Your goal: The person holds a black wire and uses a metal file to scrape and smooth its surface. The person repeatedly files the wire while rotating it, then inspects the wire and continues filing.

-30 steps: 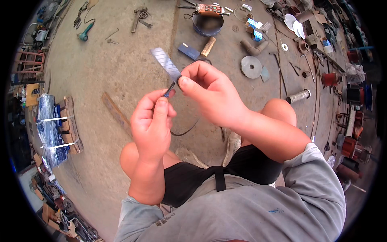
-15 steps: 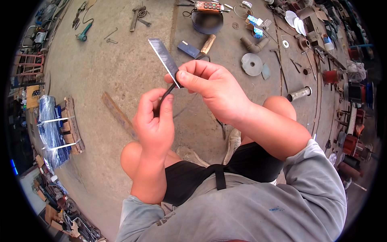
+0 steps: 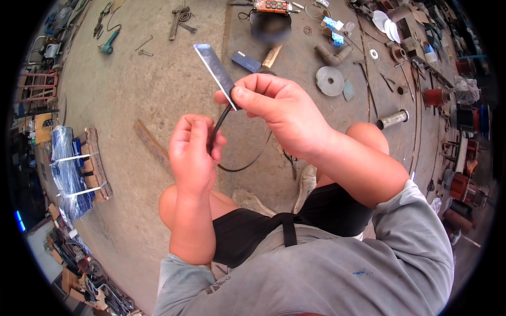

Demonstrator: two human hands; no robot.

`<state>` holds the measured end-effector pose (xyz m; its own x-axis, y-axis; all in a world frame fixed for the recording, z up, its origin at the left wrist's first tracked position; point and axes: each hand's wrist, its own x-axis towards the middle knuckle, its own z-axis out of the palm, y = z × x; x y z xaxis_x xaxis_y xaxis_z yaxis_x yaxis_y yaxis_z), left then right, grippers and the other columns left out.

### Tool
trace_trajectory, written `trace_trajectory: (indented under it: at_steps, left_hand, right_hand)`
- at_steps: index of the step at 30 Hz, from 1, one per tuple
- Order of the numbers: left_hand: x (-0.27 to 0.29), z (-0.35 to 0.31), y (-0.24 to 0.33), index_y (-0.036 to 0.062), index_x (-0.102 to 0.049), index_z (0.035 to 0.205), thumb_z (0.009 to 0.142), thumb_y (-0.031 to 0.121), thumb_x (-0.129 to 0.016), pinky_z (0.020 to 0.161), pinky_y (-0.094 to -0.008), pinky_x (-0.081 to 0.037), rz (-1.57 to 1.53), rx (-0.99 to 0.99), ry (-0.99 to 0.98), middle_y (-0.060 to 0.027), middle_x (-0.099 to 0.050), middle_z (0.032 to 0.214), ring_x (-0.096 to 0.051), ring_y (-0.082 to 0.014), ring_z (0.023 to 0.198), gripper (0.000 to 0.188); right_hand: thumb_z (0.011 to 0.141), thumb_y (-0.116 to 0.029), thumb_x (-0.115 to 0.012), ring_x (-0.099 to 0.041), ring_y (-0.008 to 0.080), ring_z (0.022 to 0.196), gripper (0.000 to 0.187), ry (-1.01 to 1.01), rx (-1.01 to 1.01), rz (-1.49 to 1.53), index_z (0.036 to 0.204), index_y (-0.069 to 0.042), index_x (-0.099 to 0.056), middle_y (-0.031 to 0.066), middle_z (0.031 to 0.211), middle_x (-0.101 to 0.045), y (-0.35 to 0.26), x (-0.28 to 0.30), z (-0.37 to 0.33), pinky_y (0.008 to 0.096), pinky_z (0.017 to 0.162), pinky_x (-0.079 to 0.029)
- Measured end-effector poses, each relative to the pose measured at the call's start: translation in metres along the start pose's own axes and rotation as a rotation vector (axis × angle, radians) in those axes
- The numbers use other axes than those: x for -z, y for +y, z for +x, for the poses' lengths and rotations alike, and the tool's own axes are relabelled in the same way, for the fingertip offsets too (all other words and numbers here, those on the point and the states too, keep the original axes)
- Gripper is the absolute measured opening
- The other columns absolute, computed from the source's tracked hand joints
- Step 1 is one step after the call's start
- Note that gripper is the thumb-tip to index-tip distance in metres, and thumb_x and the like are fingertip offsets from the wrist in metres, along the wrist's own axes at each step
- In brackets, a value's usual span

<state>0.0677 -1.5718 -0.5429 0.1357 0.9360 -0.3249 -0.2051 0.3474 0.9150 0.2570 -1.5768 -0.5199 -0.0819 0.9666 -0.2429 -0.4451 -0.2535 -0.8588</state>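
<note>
Between the thumb and fingers of my right hand (image 3: 295, 116), a dark snap-off knife blade (image 3: 215, 72) is pinched by its lower end. It points up and left, its bright edge facing left. My left hand (image 3: 192, 158) is closed around a thin black cable (image 3: 220, 121), the thumb bent over it. The cable rises to the blade's lower end; whether they touch, I cannot tell. Below the left hand, the cable curves off to the right and up behind my right hand.
On the concrete floor ahead lie a blue box (image 3: 246, 61), a wooden block (image 3: 272, 56), a black bowl (image 3: 270, 26), an orange remote control (image 3: 272, 6) and a grey disc (image 3: 322, 80). A metal bar (image 3: 150, 142) is beyond my left knee; a pipe piece (image 3: 392, 120) is right.
My left hand has shifted slightly down and left, its fingers turned, exposing more cable. The cable's loop now shows on the right. The blade has risen a little and catches more light.
</note>
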Motion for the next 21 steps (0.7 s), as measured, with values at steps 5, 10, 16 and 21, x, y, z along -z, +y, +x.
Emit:
trace_trajectory:
  at_steps: [5,10,16,21]
  left_hand:
    - [0.007,-0.001,0.002,0.0011,-0.063,0.103,0.111,0.024,-0.052,0.044,-0.0214,-0.032,0.109,-0.007,-0.177,-0.0008,-0.053,0.064,-0.042,-0.007,0.049,0.026]
    - [0.021,0.0,0.011,0.0007,-0.062,0.103,0.111,0.025,-0.05,0.048,-0.023,-0.038,-0.004,0.047,-0.167,-0.0025,-0.055,0.067,-0.048,-0.0098,0.053,0.028]
    - [0.013,-0.002,0.015,0.0019,-0.062,0.111,0.106,0.014,-0.058,0.064,-0.0233,-0.051,0.16,-0.029,-0.246,-0.0045,-0.065,0.084,-0.061,-0.0112,0.069,0.014]
    - [0.001,-0.007,0.009,-0.0006,-0.065,0.116,0.101,0.004,-0.066,0.066,-0.0228,-0.054,0.17,-0.176,-0.206,-0.0054,-0.07,0.095,-0.064,-0.0102,0.072,0.016]
  right_hand:
    - [0.104,-0.025,-0.065,-0.061,0.0043,0.093,0.02,0.008,-0.041,0.047,0.108,-0.007,-0.073,-0.0008,0.105,-0.074,-0.006,0.013,0.01,0.0238,0.083,-0.046]
    - [0.105,-0.026,-0.063,-0.064,0.0049,0.091,0.017,0.105,-0.034,0.233,0.106,-0.01,-0.07,0.0021,0.113,-0.076,-0.028,0.034,0.021,0.0238,0.081,-0.047]
    - [0.104,-0.027,-0.065,-0.067,0.0074,0.101,0.021,0.019,-0.077,0.18,0.11,-0.008,-0.07,0.0016,0.115,-0.075,-0.022,0.021,0.012,0.0245,0.083,-0.047]
    - [0.103,-0.028,-0.067,-0.064,0.0072,0.098,0.023,-0.013,-0.078,0.12,0.11,-0.006,-0.07,0.0014,0.107,-0.075,-0.015,0.01,0.009,0.0255,0.083,-0.046]
